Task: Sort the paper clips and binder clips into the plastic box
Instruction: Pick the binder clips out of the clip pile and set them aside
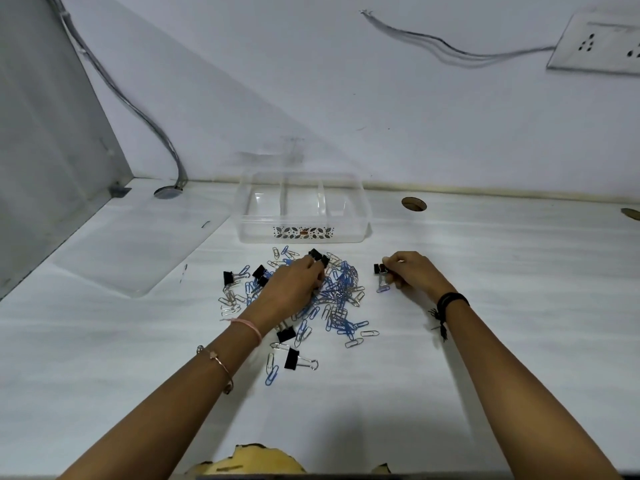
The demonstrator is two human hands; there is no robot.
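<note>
Right grip (412,271) pinches black binder clip (378,268), left grip (294,284) unclear amid wiry clips (341,293)

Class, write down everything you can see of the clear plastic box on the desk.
The plastic box is a clear, shallow rectangle with rounded corners, lidless. Two dividers split it into three compartments, all seemingly empty. A patterned label marks its front wall. It rests on the desk near its far edge; the clip pile lies in front, not touching.

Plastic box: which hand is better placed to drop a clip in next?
Right. The right hand pinches a black binder clip clear of the pile, nothing between it and the plastic box. The left hand lies on the pile, its grip unclear.
</note>
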